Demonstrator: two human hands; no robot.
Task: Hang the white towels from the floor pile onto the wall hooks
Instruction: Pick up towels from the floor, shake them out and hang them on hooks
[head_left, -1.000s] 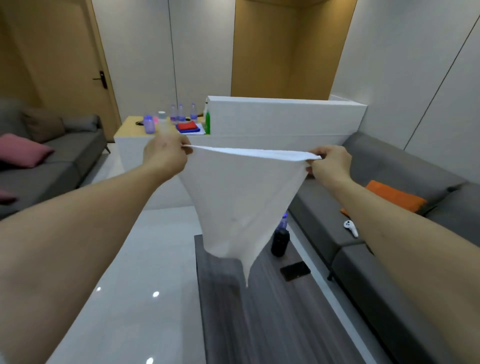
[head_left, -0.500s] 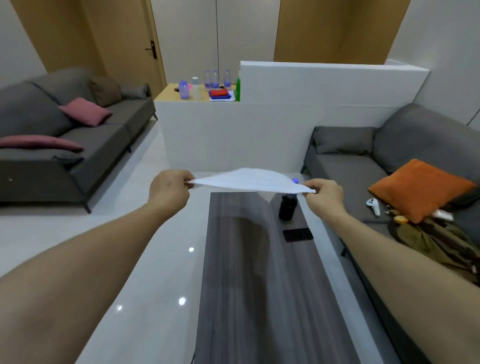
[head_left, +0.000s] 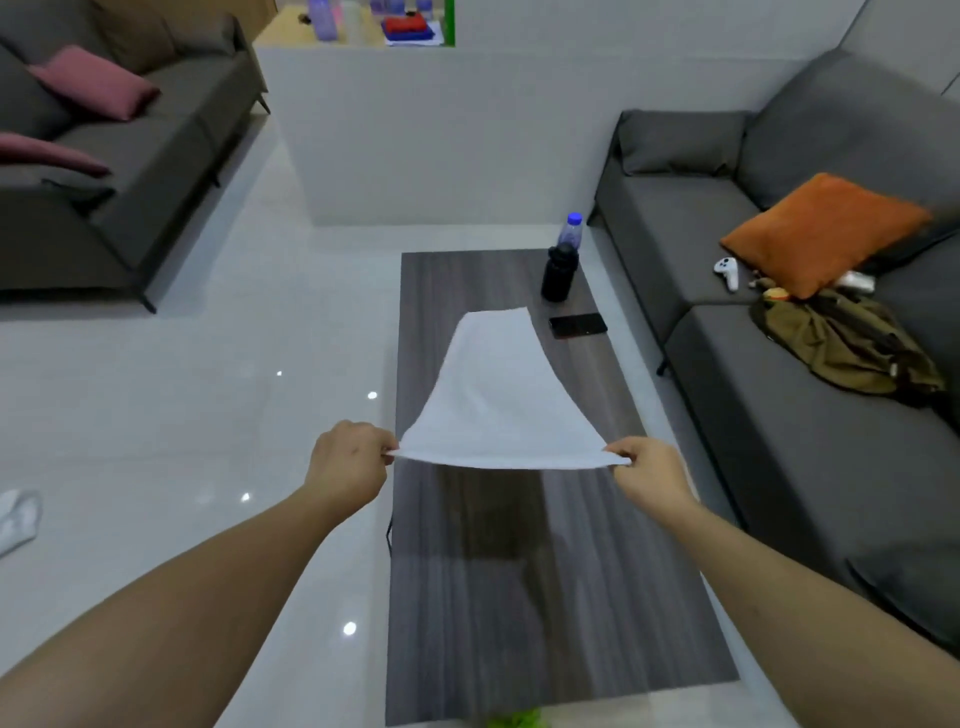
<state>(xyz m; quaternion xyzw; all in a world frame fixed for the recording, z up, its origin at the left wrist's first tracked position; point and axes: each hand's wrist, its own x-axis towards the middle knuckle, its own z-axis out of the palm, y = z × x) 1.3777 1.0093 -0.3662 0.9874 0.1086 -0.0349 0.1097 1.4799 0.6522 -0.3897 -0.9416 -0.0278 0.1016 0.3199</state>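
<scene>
A white towel (head_left: 501, 395) is stretched out flat over the dark wooden coffee table (head_left: 519, 597), its far end reaching toward the bottles. My left hand (head_left: 348, 465) pinches the near left corner. My right hand (head_left: 652, 473) pinches the near right corner. The near edge hangs taut between both hands, above the table top. More white cloth (head_left: 18, 519) lies on the floor at the far left edge. No wall hooks are in view.
A black bottle (head_left: 558, 273), a clear bottle with a blue cap (head_left: 570, 231) and a phone (head_left: 577, 325) sit at the table's far right. Grey sofas (head_left: 753, 364) flank the table; the right one holds an orange cushion (head_left: 821, 234), a controller (head_left: 726, 271) and olive cloth (head_left: 847, 343).
The towel has gone from hanging down at chest height to being flung forward and lowered flat over the table. My view has tilted down, and both hands have come lower and nearer.
</scene>
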